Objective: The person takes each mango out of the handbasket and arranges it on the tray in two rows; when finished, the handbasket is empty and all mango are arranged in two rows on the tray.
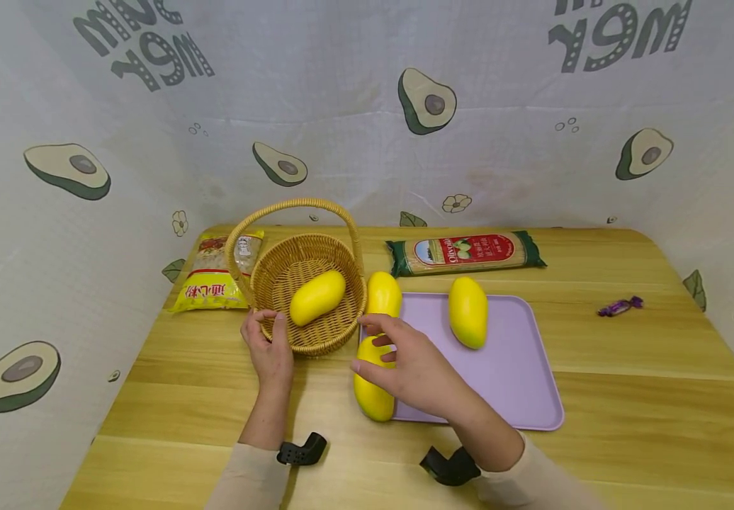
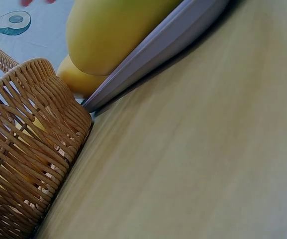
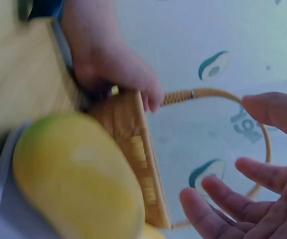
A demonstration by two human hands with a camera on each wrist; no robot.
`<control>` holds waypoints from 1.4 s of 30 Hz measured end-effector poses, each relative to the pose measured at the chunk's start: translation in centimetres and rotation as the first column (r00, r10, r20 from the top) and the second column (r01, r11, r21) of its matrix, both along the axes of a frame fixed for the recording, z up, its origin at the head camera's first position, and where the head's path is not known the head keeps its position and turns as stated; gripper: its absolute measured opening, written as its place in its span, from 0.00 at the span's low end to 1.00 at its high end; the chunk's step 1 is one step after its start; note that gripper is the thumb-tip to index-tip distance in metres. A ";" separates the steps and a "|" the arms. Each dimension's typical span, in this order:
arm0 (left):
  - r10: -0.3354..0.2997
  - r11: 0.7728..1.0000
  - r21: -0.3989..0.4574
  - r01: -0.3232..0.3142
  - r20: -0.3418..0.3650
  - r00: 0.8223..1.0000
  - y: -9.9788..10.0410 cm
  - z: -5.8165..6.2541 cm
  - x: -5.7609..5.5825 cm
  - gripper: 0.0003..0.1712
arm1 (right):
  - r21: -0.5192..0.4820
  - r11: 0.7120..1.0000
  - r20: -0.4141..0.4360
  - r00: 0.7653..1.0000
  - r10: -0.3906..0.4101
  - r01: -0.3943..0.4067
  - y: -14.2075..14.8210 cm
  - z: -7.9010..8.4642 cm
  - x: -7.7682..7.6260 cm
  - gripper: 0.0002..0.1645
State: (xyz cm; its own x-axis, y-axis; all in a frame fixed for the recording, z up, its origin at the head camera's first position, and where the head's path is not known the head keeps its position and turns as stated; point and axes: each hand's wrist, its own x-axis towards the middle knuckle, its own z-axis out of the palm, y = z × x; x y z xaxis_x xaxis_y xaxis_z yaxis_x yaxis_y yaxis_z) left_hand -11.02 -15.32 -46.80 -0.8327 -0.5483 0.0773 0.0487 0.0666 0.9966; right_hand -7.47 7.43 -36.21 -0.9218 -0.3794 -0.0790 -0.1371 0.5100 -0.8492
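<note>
My left hand [image 1: 273, 361] grips the near left rim of a wicker basket [image 1: 322, 345] with a tall arched handle. Inside the basket lies one yellow mango [image 1: 317, 297]. My right hand [image 1: 421, 368] hovers over the left edge of a lilac tray [image 1: 514, 382], fingers spread and loosely bent, holding nothing. Below its fingertips is a mango [image 1: 372, 389] at the tray's near left edge, which the right wrist view shows large with a greenish end. Another mango [image 1: 383, 292] lies just behind it, beside the basket. A further mango [image 1: 468, 313] rests toward the tray's back right.
A yellow bag of pasta [image 1: 214, 276] lies left of the basket. Behind the tray is a long pack of spaghetti [image 1: 465, 253] with green ends. A purple wrapped candy [image 1: 620, 307] sits at the right on the wooden table [image 1: 635, 425]. A printed curtain [image 1: 354, 85] surrounds the table.
</note>
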 end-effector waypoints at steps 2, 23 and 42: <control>0.000 1.000 -0.003 0.000 0.003 1.000 0.0 0.0 0.0 0.09 | -0.072 0.997 0.024 0.999 -0.025 0.026 -1.4 0.3 -0.1 0.40; 0.018 1.000 -0.022 -0.019 -0.003 1.000 0.0 0.1 0.0 0.08 | -0.216 0.872 0.279 0.884 -0.375 0.439 -12.3 0.2 -6.8 0.61; 0.020 1.000 -0.013 -0.020 -0.028 0.999 -0.2 -0.2 -0.3 0.06 | 0.079 0.955 0.238 0.925 -0.297 0.287 -12.6 -1.9 -10.6 0.56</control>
